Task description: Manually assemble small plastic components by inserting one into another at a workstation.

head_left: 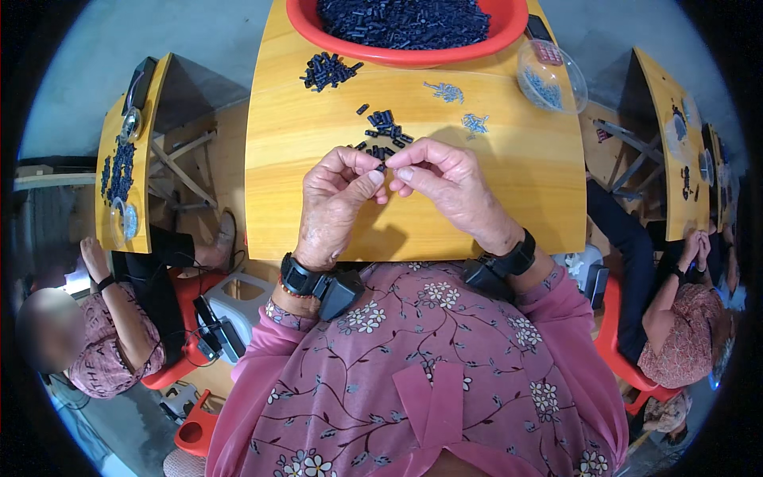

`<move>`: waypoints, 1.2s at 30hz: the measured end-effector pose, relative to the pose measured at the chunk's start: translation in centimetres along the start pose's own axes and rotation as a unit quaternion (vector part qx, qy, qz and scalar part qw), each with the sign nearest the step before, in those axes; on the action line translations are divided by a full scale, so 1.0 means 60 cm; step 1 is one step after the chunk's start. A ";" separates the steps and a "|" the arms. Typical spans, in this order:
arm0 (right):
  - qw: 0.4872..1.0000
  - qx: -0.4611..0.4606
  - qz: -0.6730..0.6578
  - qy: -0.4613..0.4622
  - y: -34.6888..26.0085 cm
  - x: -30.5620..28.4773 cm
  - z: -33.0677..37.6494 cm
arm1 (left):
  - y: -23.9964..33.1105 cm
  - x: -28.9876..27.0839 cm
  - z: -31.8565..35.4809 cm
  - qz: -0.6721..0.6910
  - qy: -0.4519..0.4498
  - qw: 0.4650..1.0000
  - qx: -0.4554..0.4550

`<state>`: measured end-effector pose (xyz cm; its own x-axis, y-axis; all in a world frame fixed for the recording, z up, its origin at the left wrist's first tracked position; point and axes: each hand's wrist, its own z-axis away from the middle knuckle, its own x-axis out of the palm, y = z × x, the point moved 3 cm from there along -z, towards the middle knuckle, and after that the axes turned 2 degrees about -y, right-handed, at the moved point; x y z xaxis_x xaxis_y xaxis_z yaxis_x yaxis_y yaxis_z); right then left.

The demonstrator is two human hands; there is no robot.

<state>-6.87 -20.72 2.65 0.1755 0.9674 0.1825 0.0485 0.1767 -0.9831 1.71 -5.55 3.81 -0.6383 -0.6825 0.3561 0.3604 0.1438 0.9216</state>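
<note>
My left hand (327,208) is closed in a pinch on a small black plastic part (381,168), held over the near half of the yellow wooden table (509,207). Thumb and forefinger of my right hand (457,184) are pressed together right beside that part. Whatever the right fingertips hold is too small to make out. Just beyond my hands lies a loose group of small black parts (385,126). To its right are two little heaps of small silvery metal pieces, a nearer one (475,123) and a farther one (445,93).
A red basin (381,56) full of black parts stands at the far edge, with another black pile (328,71) before it. A clear plastic bowl (574,78) with silvery pieces sits far right. People work at tables on the left (152,159) and right (664,119).
</note>
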 end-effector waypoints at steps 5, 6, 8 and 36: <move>1.000 -0.003 -0.022 0.005 -0.023 0.021 -0.008 | -0.001 -0.004 0.006 0.027 -0.005 1.000 0.009; 1.000 -0.002 -0.021 0.004 -0.022 0.021 -0.009 | -0.002 -0.006 0.007 0.026 -0.007 1.000 0.003; 0.999 -0.005 0.053 0.014 -0.019 0.016 -0.012 | -0.003 -0.009 0.008 0.026 -0.008 1.000 -0.003; 0.973 -0.029 0.182 -0.137 -0.047 0.012 -0.042 | 0.004 -0.016 0.012 -0.126 0.009 0.992 0.023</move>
<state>-4.38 -20.99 5.58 -0.0764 0.9775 -0.1967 0.0881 -0.1898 -0.9779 1.89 -4.36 3.80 -0.6923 -0.7129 0.1116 0.1602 -0.0010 0.9871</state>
